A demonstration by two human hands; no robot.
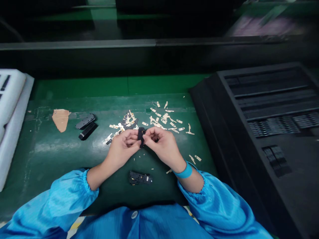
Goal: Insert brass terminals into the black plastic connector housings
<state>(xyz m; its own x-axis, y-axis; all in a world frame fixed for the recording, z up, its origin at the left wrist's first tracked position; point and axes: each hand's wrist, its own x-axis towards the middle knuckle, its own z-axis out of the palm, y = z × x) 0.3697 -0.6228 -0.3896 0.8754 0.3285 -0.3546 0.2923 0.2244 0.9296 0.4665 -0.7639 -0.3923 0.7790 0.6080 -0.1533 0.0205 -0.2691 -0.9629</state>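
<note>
My left hand (123,147) and my right hand (163,144) meet over the middle of the green mat (50,156). Both pinch one small black plastic part (141,136), held upright between the fingertips. The fingers of each hand are curled closed on it. Just beyond the hands lies a scatter of several small tan paper strips (161,119). Another black part (140,178) lies flat on the mat close to my body, between my forearms. I wear blue sleeves and a blue wrist strap (185,172) on the right wrist.
A short stack of black parts (86,126) and a torn tan sheet (60,119) lie to the left. White foam trays (11,109) stand at the far left. A large black slotted tray (271,109) fills the right side. A dark rail crosses behind.
</note>
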